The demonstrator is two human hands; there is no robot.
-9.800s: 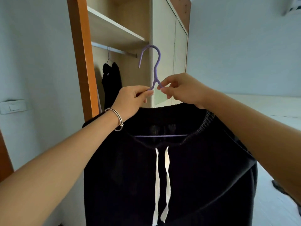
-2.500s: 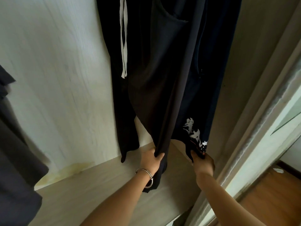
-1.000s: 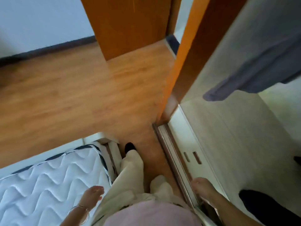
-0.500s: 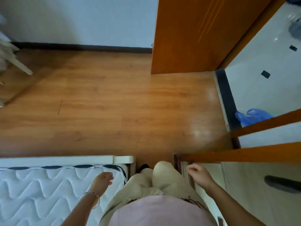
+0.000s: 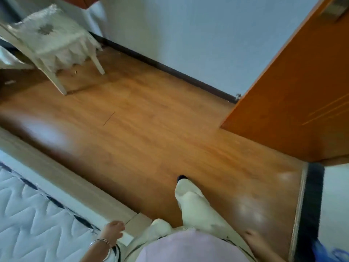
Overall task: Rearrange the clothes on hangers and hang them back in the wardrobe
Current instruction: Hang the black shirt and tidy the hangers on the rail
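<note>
No clothes, hangers or wardrobe show in the head view now. My left hand [image 5: 113,231], with a silver bangle at the wrist, hangs by my side over the corner of the bed frame, fingers loosely curled and holding nothing. My right hand [image 5: 252,236] is low at my right side, mostly hidden behind my body, and only a few fingers show, blurred. Neither hand touches any garment.
A wooden floor [image 5: 147,133] stretches ahead. The white quilted mattress [image 5: 34,220] on its pale bed frame [image 5: 75,184] lies at lower left. A white chair [image 5: 54,40] with a lace cover stands at top left. An orange door [image 5: 294,103] is open at right, beside a dark threshold [image 5: 309,205].
I have let go of the dark trousers hanging in the wardrobe and turned away to the left. The wardrobe has left the view; both hands dropped to my sides, empty.
</note>
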